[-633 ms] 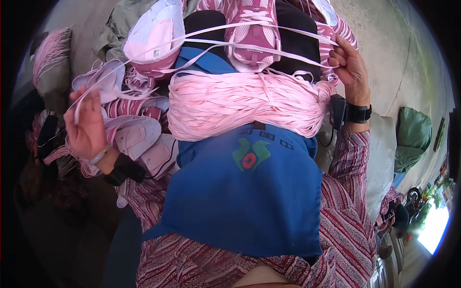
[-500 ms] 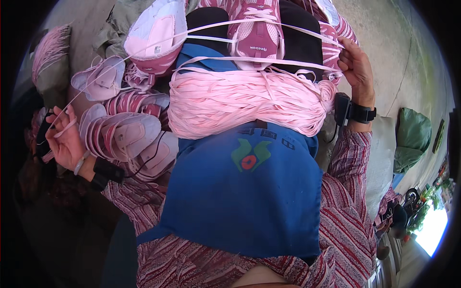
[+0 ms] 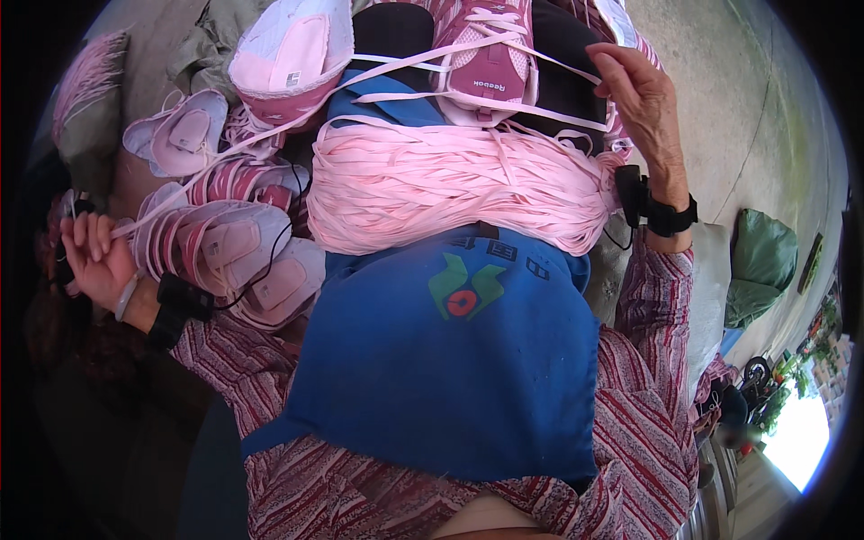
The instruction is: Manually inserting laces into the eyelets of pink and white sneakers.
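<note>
A dark pink sneaker with a pale mesh toe (image 3: 487,83) sits at the top middle between my black-clad knees, a pale pink shoelace threaded through its upper. One length of that shoelace (image 3: 222,155) runs down left to my left hand (image 3: 101,261), whose curled fingers hold it. On the right, my right hand (image 3: 641,103) is raised beside the shoe, thumb and fingers pinched on lace at its other side; the exact grip is partly hidden. A thick hank of pink shoelaces (image 3: 459,184) lies across my lap, over the blue apron (image 3: 450,378).
Several pink and white shoe uppers (image 3: 229,252) are heaped at the left. A larger shoe (image 3: 292,67) stands beside the middle one. Pink laces hang over a grey-green bundle (image 3: 94,99) at far left. A green bag (image 3: 763,265) lies on the concrete floor at the right.
My left hand has moved outward and slightly down with the lace. My right hand has shifted left and up. The lace lies closer over the middle shoe.
</note>
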Action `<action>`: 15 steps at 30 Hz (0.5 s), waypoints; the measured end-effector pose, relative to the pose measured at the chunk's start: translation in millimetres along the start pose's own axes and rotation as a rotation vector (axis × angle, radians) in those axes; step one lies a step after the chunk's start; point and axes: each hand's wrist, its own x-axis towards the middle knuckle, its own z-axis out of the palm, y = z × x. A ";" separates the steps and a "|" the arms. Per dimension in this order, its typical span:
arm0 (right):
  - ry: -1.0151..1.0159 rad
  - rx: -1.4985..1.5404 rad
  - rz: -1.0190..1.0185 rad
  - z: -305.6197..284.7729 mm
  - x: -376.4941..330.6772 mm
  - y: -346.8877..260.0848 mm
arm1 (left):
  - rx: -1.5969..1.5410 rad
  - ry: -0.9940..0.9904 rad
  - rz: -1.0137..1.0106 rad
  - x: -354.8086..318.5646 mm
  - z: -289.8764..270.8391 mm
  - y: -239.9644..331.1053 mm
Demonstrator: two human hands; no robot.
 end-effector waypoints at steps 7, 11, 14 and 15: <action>-0.105 -0.156 -0.103 46.2 15.7 -42.9 | 0.938 -0.228 -0.287 8.4 112.9 -228.5; -0.204 -0.134 -0.012 43.0 17.9 -51.0 | 1.413 -0.558 -0.061 21.1 134.2 -289.3; -0.286 -0.160 -0.048 45.0 19.7 -56.4 | 1.526 -0.713 -0.120 28.4 133.0 -294.9; -0.316 -0.147 -0.051 45.3 19.8 -57.2 | 1.516 -0.712 -0.197 29.7 131.6 -294.2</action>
